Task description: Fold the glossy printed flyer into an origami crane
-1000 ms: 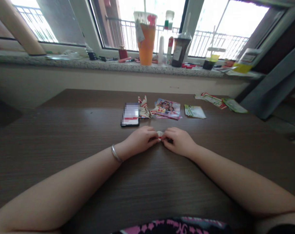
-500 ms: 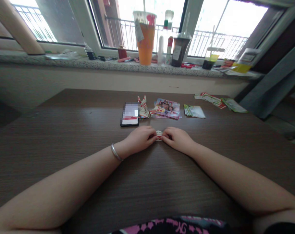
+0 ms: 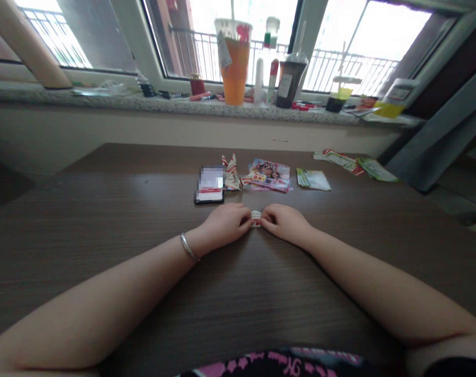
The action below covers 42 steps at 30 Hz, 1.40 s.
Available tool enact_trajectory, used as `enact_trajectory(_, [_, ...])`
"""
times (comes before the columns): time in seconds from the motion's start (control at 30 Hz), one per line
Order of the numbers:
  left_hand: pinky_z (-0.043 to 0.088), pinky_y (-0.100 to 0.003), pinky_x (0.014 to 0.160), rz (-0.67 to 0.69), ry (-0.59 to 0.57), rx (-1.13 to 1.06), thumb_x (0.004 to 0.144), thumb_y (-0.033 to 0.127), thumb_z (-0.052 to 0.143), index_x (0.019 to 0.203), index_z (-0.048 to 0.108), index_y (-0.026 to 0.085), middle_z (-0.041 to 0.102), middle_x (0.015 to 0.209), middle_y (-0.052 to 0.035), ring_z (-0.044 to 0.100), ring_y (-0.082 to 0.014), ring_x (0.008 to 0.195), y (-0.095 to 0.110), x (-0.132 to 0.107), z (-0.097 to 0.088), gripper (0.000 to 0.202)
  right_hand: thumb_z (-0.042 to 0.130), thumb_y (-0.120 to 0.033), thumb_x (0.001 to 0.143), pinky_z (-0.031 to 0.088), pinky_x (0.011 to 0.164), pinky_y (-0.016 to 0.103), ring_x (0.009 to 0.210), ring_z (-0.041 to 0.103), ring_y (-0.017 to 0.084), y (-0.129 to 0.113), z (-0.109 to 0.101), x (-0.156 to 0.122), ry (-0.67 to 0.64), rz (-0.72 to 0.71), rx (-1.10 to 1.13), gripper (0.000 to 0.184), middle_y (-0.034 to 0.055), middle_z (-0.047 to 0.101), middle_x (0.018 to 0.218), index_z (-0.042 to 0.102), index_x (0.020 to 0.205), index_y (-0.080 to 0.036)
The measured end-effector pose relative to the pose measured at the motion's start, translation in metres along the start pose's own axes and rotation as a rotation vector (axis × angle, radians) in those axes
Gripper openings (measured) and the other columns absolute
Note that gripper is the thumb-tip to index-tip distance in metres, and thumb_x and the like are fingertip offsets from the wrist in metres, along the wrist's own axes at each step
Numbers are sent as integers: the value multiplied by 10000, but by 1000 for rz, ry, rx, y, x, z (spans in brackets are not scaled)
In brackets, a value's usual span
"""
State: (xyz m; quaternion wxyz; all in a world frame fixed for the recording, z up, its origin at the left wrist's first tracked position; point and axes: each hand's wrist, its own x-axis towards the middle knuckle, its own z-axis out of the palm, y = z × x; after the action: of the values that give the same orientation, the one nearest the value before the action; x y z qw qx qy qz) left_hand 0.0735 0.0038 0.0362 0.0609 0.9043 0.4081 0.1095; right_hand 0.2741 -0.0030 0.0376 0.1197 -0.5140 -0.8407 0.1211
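Observation:
A small folded piece of paper (image 3: 256, 218), white with red print, lies low over the table between my hands. My left hand (image 3: 230, 222) pinches its left edge, and my right hand (image 3: 284, 222) pinches the right edge. Most of the paper is hidden behind my fingers. Just beyond my left hand lies a phone (image 3: 209, 184) with a lit, blurred screen. Touching or close to it on the right stands a folded paper shape (image 3: 232, 175) with pointed tips, printed in red and cream.
Behind my hands lie glossy printed leaflets (image 3: 272, 175), a stack of green-white paper squares (image 3: 313, 179) and paper strips (image 3: 342, 161) at the back right. The windowsill (image 3: 175, 104) carries an orange drink cup (image 3: 235, 68), a dark drink cup (image 3: 290, 81) and bottles.
Both hands stay almost in place, with only a very slight shift of the fingers on the folded paper. Everything else is unchanged.

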Motion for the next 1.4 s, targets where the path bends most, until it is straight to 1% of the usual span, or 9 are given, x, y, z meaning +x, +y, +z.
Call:
enact_trajectory(0.17, [397, -279, 660, -3, 4, 37, 906, 335, 502, 771, 610, 174, 618, 798, -48, 571, -180, 751, 1, 0, -1, 237, 557, -360, 856, 284, 567, 243, 676, 519, 137, -3, -2, 1, 3, 34, -15, 200, 13, 645, 767, 609, 752, -197])
enact_trajectory(0.37, [383, -277, 628, -8, 7, 53, 901, 353, 501, 756, 605, 174, 613, 781, -47, 561, -173, 718, 1, 1, 0, 253, 558, -342, 848, 289, 555, 243, 667, 527, 139, -4, -3, 1, -22, 34, -16, 176, 8, 650, 759, 615, 754, -204])
enact_trajectory(0.67, [386, -281, 608, -28, 1, 113, 883, 360, 507, 766, 622, 177, 623, 787, -56, 571, -182, 728, 3, 2, -2, 246, 568, -368, 845, 298, 553, 241, 664, 545, 141, -5, -3, 4, -40, 66, -21, 186, 13, 664, 766, 616, 762, -209])
enact_trajectory(0.8, [393, -280, 614, -34, 1, 115, 882, 368, 513, 770, 624, 181, 622, 788, -57, 572, -186, 730, 4, 2, -2, 245, 570, -372, 841, 294, 549, 244, 658, 541, 146, -6, -5, 4, -64, 58, -35, 188, 16, 661, 767, 596, 749, -210])
enact_trajectory(1.0, [400, -285, 627, -46, 6, 99, 881, 353, 515, 740, 613, 174, 625, 758, -55, 572, -186, 727, 5, 1, -1, 248, 565, -368, 856, 301, 563, 247, 674, 548, 151, -6, -5, 3, -59, 46, -64, 197, 23, 659, 777, 583, 745, -206])
enact_trajectory(1.13, [404, -288, 637, -36, 18, 106, 885, 348, 504, 742, 611, 172, 627, 762, -57, 573, -187, 731, 3, 2, -1, 251, 570, -342, 848, 298, 566, 246, 677, 545, 150, -5, -5, 2, -52, 28, -66, 171, 21, 656, 781, 577, 744, -205])
enact_trajectory(1.3, [396, -278, 624, -29, 5, 98, 873, 346, 526, 743, 602, 178, 619, 763, -51, 566, -183, 722, 1, 2, 0, 226, 572, -328, 836, 286, 561, 247, 670, 531, 149, -7, -7, 2, -56, 29, -52, 163, 18, 644, 760, 570, 728, -206])
enact_trajectory(1.4, [391, -275, 634, -28, 27, 70, 875, 331, 528, 743, 594, 176, 615, 767, -47, 562, -180, 729, 0, 1, 1, 214, 573, -320, 827, 281, 559, 245, 655, 512, 142, -6, -5, 1, -37, 27, -31, 160, 12, 631, 742, 564, 718, -203])
